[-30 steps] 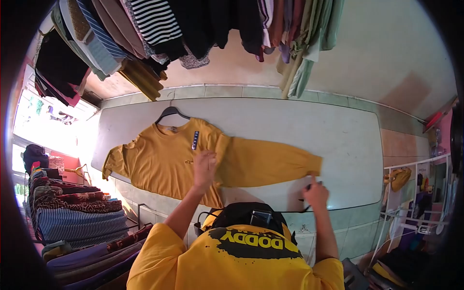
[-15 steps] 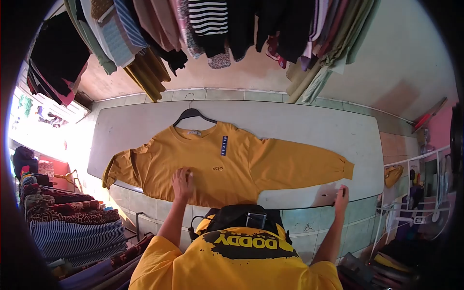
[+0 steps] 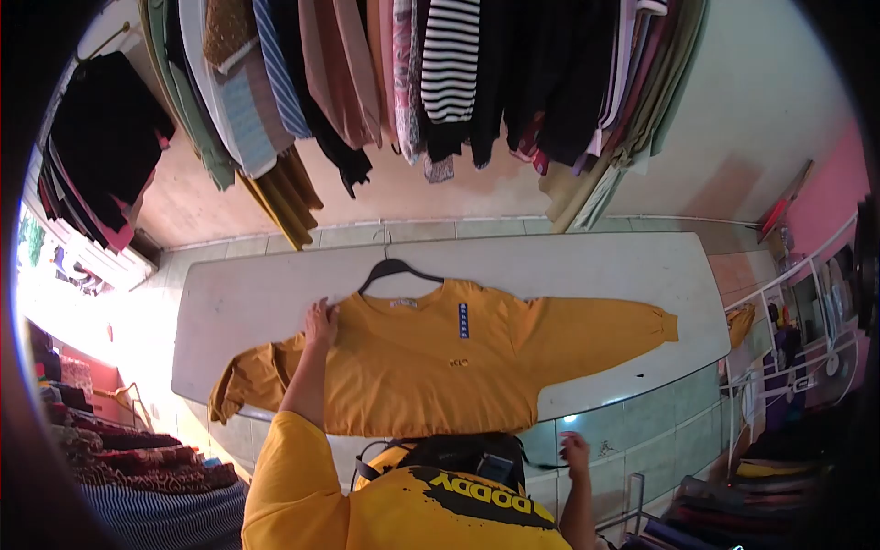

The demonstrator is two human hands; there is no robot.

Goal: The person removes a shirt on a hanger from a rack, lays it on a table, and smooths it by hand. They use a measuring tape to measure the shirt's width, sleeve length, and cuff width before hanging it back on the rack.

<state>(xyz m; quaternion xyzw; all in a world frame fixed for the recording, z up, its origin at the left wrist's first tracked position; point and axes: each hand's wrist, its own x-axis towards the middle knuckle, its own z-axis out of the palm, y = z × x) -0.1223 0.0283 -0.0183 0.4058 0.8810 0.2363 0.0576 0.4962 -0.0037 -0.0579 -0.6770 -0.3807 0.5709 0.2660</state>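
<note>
A mustard-yellow long-sleeved top lies front up on the table, a black hanger in its neckline and a blue size strip on its chest. My left hand rests at the top's shoulder beside the neckline, fingers extended over the cloth. The sleeve on that side is bunched and partly hidden by my forearm; the other stretches out to the right. My right hand is off the table's front edge, near my waist, its fingers curled; I cannot tell what is in them.
The white table stands by the wall. Clothes on hangers hang above its far side. Folded fabrics are stacked at the lower left. A white rack stands at right, and a small dark object lies near the table's front edge.
My left hand has moved from the top's lower front up to its shoulder. My right hand has drawn back from the table edge toward my body. The view has shifted.
</note>
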